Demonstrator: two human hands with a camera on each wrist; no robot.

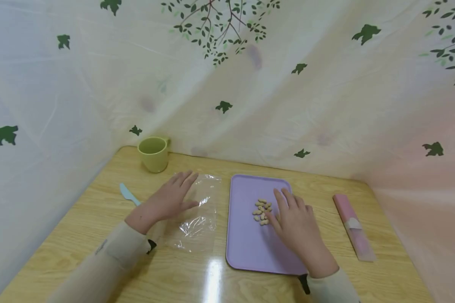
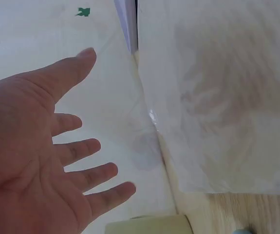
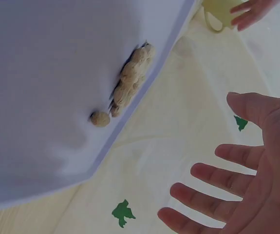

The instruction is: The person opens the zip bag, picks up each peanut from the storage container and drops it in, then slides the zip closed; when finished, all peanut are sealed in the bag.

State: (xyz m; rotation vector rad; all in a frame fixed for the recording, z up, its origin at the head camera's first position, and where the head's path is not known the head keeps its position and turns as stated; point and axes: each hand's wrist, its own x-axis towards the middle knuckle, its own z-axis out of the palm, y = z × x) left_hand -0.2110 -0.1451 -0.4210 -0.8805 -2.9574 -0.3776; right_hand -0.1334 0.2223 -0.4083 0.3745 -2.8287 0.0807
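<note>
A clear plastic bag [image 1: 201, 223] lies flat on the table, and my left hand [image 1: 169, 198] hovers over its left side with fingers spread. To its right is a purple tray [image 1: 242, 248] holding a small pile of peanuts [image 1: 263, 210]. My right hand [image 1: 297, 223] is above the tray's right side, its thumb nearest the peanuts. In the right wrist view, the peanuts [image 3: 130, 78] are apart from that hand's straight fingers [image 3: 217, 178]. The left wrist view shows the left palm [image 2: 28, 136] with nothing in it.
A green mug [image 1: 153, 155] stands at the back left of the wooden table. A light blue plastic knife [image 1: 128, 193] lies in front of it, partly behind the left hand. On the right lies a pink folded bundle [image 1: 352, 227] with a white band. Printed cloth hangs behind.
</note>
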